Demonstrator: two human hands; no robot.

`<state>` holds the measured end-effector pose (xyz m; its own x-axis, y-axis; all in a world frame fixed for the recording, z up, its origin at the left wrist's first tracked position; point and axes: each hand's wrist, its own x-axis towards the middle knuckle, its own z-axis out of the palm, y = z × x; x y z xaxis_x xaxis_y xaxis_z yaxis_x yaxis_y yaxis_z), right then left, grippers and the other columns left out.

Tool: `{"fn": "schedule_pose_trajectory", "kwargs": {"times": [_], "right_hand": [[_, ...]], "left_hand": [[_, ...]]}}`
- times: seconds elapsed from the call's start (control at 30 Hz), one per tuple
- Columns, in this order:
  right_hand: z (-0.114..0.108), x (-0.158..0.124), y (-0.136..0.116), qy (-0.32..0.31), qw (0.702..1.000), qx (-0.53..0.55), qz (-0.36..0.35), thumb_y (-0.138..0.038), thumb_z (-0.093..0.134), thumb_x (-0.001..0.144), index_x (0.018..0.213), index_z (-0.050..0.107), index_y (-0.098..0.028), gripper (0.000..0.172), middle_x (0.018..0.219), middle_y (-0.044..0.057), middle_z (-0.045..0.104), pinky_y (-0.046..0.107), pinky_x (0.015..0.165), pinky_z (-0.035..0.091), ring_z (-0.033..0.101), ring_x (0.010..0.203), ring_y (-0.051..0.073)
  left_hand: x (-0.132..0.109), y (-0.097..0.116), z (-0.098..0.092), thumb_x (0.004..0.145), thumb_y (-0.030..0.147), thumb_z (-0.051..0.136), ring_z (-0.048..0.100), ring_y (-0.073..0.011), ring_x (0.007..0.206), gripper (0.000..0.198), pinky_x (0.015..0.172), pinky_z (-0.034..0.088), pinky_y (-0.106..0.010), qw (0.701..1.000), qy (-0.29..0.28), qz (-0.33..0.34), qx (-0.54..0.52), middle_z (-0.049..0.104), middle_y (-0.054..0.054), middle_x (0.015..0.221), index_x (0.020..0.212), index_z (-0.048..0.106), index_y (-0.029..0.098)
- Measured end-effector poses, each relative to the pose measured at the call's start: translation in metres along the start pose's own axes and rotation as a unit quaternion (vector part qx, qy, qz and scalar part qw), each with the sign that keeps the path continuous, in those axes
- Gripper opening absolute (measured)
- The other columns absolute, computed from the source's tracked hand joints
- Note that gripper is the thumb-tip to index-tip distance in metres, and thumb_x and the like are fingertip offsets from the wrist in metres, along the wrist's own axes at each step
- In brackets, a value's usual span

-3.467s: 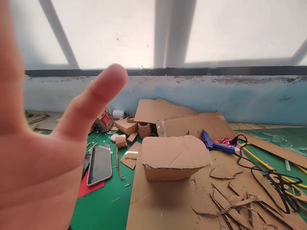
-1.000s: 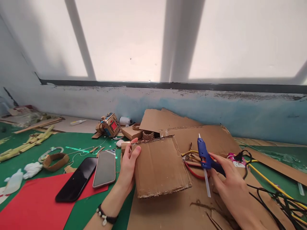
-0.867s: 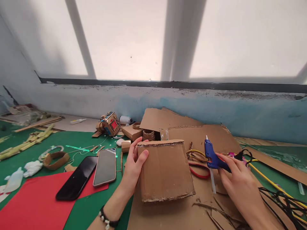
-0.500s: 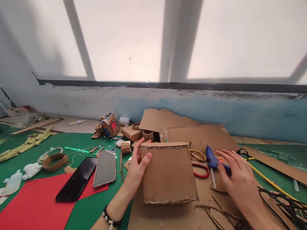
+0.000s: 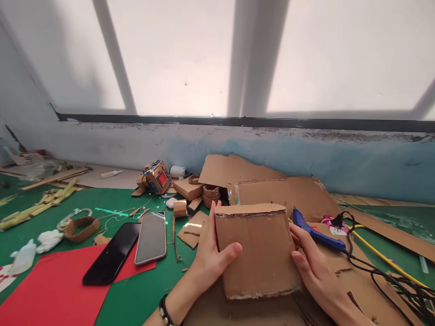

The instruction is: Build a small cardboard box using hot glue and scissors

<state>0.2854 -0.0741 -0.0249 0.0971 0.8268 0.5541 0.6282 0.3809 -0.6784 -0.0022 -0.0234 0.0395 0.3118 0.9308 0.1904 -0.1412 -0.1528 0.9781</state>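
Observation:
A square cardboard box [image 5: 260,258] is held between my two hands above a flat cardboard sheet. My left hand [image 5: 212,258] grips its left side, thumb on the front face and fingers behind the edge. On the opposite side, my right hand [image 5: 314,265] presses its fingers and thumb against the box's right edge. A blue glue gun [image 5: 316,233] lies just beyond my right hand, its black cord trailing right. The back of the box is hidden from me.
Two phones, one black [image 5: 112,253] and one with a grey screen [image 5: 151,237], lie by red paper [image 5: 50,290] on the left. Cardboard sheets [image 5: 282,194] lean at the back. Tangled black cables [image 5: 404,290] and a pink-white power strip [image 5: 333,225] are at right.
My right hand has left the glue gun's side and taken hold of the box's right edge. The box has shifted right with my left hand. Scissors handles are now hidden behind it.

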Motion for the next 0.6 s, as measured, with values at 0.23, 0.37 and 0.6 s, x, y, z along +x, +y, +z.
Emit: {"fn": "schedule_pose_trajectory", "kwargs": {"times": [0.23,0.37,0.6], "right_hand": [[0.008,-0.015,0.011,0.070,0.980,0.104,0.154,-0.063,0.056,0.104,0.151,0.061,-0.037,0.055,0.147,0.006,0.071,0.037,0.093,0.069,0.073,0.129,0.032],[0.012,-0.015,0.005,0.077,0.978,0.116,0.154,-0.064,0.052,0.105,0.155,0.056,-0.037,0.057,0.152,0.006,0.068,0.040,0.104,0.065,0.068,0.136,0.032],[0.003,-0.011,0.024,0.067,0.987,0.108,0.101,-0.059,0.061,0.104,0.156,0.054,-0.033,0.059,0.148,0.009,0.070,0.033,0.093,0.067,0.072,0.128,0.030]], "left_hand": [[-0.011,-0.006,0.009,0.082,0.068,0.086,0.018,-0.0355,0.171,0.138,0.137,0.028,-0.051,0.991,-0.046,0.061,0.114,0.018,-0.013,0.185,0.177,-0.005,0.028],[-0.009,-0.008,0.007,0.084,0.071,0.082,0.026,-0.0378,0.169,0.133,0.136,0.030,-0.053,0.989,-0.052,0.069,0.121,0.018,-0.013,0.185,0.177,-0.003,0.029],[0.023,0.014,-0.074,0.103,0.052,0.058,0.048,-0.0381,0.152,0.044,0.135,0.027,-0.053,0.895,0.164,0.103,0.402,0.065,-0.011,0.155,0.136,0.077,0.030]]}}
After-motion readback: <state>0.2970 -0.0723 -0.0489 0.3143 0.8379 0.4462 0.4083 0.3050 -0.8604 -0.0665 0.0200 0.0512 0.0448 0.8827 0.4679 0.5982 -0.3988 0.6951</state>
